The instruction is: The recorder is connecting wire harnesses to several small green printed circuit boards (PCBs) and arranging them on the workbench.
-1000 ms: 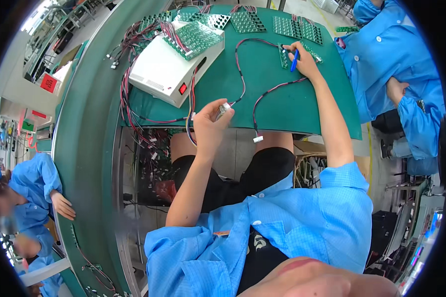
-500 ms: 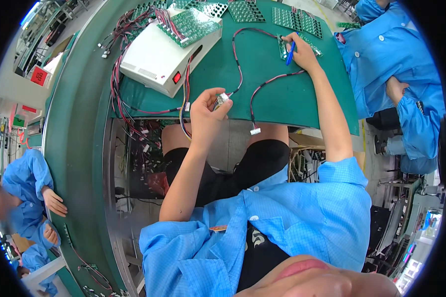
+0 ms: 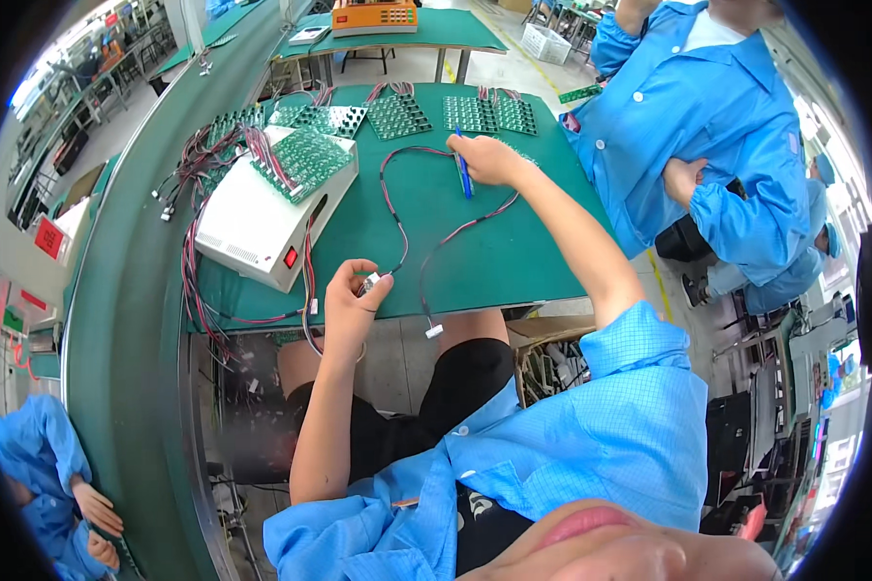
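Note:
My left hand (image 3: 351, 302) is closed on a small white plug connector (image 3: 369, 282) at the near edge of the green table. A dark and pink cable (image 3: 386, 184) runs from there up toward my right hand. My right hand (image 3: 491, 160) grips a blue pen (image 3: 464, 169) farther back on the table. The small green circuit board by its fingers is mostly hidden. A second cable (image 3: 465, 229) trails from near that hand to a loose white connector (image 3: 434, 331) hanging over the table's front edge.
Left of my hands stands a white box (image 3: 252, 215) with a red switch (image 3: 291, 258) and a circuit board (image 3: 307, 161) on top. Bundled wires (image 3: 192, 242) hang beside it. Several boards (image 3: 398, 116) lie along the back. A person in blue (image 3: 664, 126) stands close on the right.
The view has shifted, so the table sits lower and farther left, and another table shows beyond it. My hands keep their holds; the board by my right hand shows less.

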Tool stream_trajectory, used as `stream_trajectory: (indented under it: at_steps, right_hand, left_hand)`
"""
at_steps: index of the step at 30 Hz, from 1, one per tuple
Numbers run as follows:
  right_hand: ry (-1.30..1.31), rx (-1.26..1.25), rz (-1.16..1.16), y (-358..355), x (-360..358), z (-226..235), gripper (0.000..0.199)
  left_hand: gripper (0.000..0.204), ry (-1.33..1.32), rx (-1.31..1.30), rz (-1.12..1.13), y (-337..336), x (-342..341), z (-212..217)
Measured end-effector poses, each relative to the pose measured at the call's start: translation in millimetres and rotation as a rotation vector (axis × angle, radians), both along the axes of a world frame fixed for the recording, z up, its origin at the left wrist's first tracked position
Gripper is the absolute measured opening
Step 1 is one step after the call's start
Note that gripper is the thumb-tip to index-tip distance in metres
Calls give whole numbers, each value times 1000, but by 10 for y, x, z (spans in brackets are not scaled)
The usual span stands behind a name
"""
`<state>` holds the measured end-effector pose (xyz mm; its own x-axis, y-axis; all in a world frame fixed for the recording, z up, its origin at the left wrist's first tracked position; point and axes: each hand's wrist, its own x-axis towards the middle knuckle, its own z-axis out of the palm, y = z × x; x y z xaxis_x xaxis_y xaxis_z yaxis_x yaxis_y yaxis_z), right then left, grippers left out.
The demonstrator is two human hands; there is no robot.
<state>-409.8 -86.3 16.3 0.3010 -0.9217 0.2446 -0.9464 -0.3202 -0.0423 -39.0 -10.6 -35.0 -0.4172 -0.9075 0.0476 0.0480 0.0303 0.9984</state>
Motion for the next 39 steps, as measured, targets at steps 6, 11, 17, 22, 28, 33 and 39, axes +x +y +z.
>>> stream_trajectory:
  at_steps: [6, 11, 17, 22, 28, 33, 39]
  right_hand:
    - [82, -48, -89, -99, 81, -28, 24]
    - [-174, -175, 82, 139, 1350, 623, 21]
    - [-486, -99, 1064, 1644, 3304, 1320, 20]
    - [-372, -18, 774, 1531, 2635, 704, 23]
    - [-308, 106, 404, 1594, 1652, 52, 29]
    - [-150, 68, 491, 1698, 1554, -260, 27]
    - [-583, 84, 444, 1576, 1428, -428, 23]
  left_hand:
    - [13, -74, 45, -97, -160, 50, -85]
    - [17, -4, 70, -187, -103, 16, 122]
    - [17, -245, -62, -169, -50, 4, 198]
    - [15, -558, -84, -73, -51, 75, 307]
    - [23, -437, -243, -45, -150, 186, 183]
    - [41, -567, -434, 36, -70, 278, 268]
    - [25, -271, -213, 78, 128, 380, 238]
